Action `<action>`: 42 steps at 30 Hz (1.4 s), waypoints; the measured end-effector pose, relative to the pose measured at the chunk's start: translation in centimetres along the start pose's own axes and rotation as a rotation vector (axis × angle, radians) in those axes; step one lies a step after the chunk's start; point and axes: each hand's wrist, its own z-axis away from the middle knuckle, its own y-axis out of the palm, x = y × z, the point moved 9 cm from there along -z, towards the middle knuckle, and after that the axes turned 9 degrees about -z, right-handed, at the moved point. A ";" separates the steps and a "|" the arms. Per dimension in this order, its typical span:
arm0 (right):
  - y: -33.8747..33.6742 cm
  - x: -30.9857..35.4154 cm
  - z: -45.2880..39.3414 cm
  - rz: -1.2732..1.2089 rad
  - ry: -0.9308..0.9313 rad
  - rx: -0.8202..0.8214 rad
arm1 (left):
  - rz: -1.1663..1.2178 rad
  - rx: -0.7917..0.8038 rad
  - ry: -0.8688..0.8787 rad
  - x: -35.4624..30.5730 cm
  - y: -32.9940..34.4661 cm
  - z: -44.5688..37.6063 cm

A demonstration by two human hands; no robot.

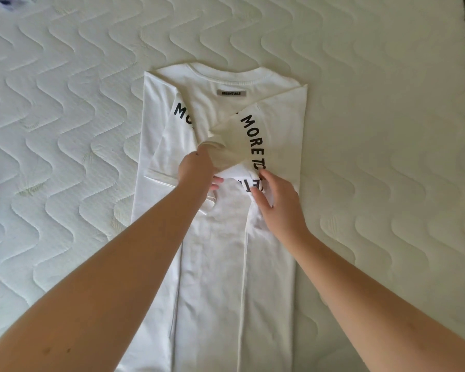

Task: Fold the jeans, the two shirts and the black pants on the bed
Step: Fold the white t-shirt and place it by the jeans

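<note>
One white shirt (226, 237) lies on the bed (387, 130), its two sleeves folded in over the body; one grey label (231, 93) sits under the collar; two runs of black lettering show, one on each sleeve; two bare hands are in view, the left hand (196, 170) and the right hand (277, 202), each on the cloth at the middle of the shirt; two forearms reach in from the near edge; one quilted mattress surface fills the frame; one small blurred blue-and-white item (8, 1) shows at the far left corner, and one dark edge at the left border, neither clear enough to name.
</note>
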 end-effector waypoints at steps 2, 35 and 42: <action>0.3 -1.1 1.1 0.084 0.019 0.014 | -0.005 -0.004 -0.070 1.2 0.2 0.2; -2.7 -0.5 -1.6 0.113 -0.107 -0.126 | -1.082 -0.203 0.601 -5.0 3.7 2.4; -8.8 -5.8 -10.1 0.008 0.274 -0.269 | -1.013 -0.182 1.009 -16.1 10.8 -0.1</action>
